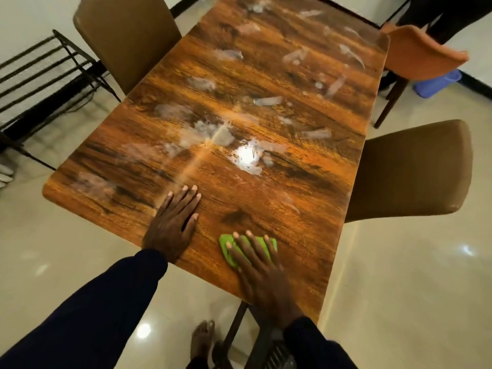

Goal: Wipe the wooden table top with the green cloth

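Note:
The wooden table top [279, 83] stretches away from me, smeared with several whitish streaks across its middle and far half. A small green cloth [226, 249] lies near the table's near edge, and my right hand [262, 270] presses flat on it with fingers spread. To its left, my left hand [174, 222] rests palm down on the bare wood, fingers apart, holding nothing. A bright lamp reflection glares at the table's centre.
A tan chair [127, 38] stands at the table's left side, another tan chair [410, 169] at the right, and an orange chair [423, 51] at the far right. A black metal rack [45, 75] stands left. A blue tub [439, 82] sits on the glossy tile floor. My bare foot shows below.

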